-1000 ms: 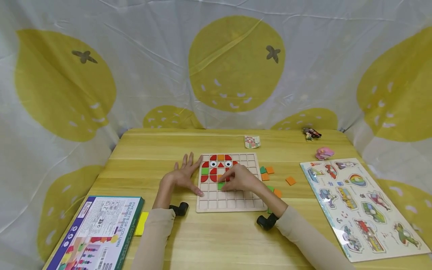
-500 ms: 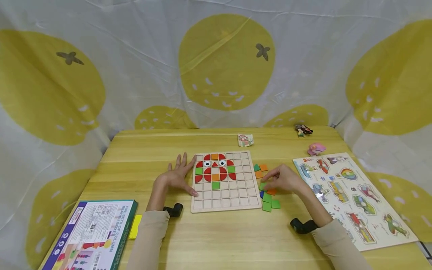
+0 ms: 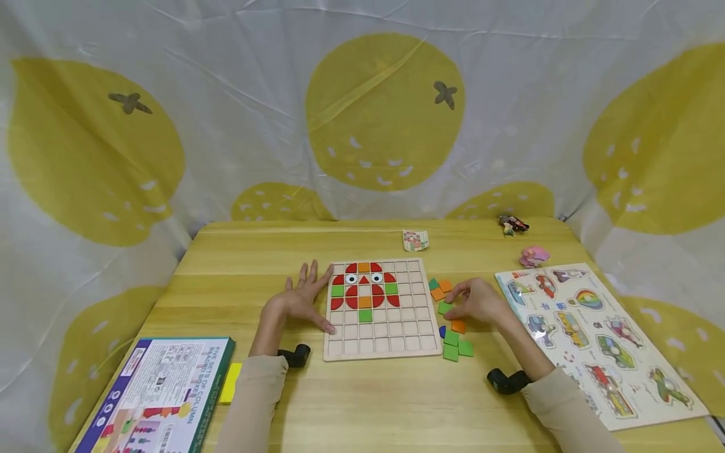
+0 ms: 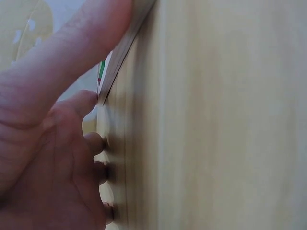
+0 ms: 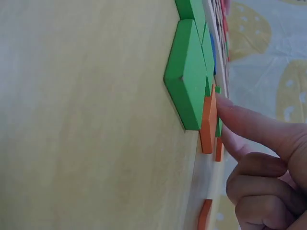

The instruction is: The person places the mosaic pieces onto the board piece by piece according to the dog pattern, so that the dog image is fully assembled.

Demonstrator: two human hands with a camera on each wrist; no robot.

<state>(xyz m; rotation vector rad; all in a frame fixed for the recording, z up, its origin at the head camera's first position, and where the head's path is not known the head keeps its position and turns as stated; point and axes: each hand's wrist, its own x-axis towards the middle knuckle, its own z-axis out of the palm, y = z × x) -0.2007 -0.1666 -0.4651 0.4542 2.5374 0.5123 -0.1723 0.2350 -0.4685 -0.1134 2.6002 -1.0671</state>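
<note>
A wooden grid board (image 3: 382, 346) lies mid-table with red, green and orange tiles and two eye tiles set in its upper left. My left hand (image 3: 297, 304) is spread at the board's left edge, thumb and index finger touching the rim; in the left wrist view its thumb (image 4: 72, 57) crosses the board's side. Just right of the board, my right hand (image 3: 478, 301) pinches a green square tile (image 3: 443, 307) between thumb and index finger, the other fingers curled. Around it lie loose green tiles (image 3: 451, 338), orange tiles (image 3: 458, 326) and a partly covered blue tile (image 3: 442, 331).
A small pattern card (image 3: 416, 240) lies behind the board. To the right are a picture puzzle board (image 3: 572, 377), a pink toy (image 3: 534, 256) and a dark small toy (image 3: 512, 224). A boxed set (image 3: 164, 377) and a yellow item (image 3: 230, 384) lie at left.
My right hand has left the green tile on the board's grid and moved right to the loose tiles, where it takes a green one. My left hand stays at the board's edge.
</note>
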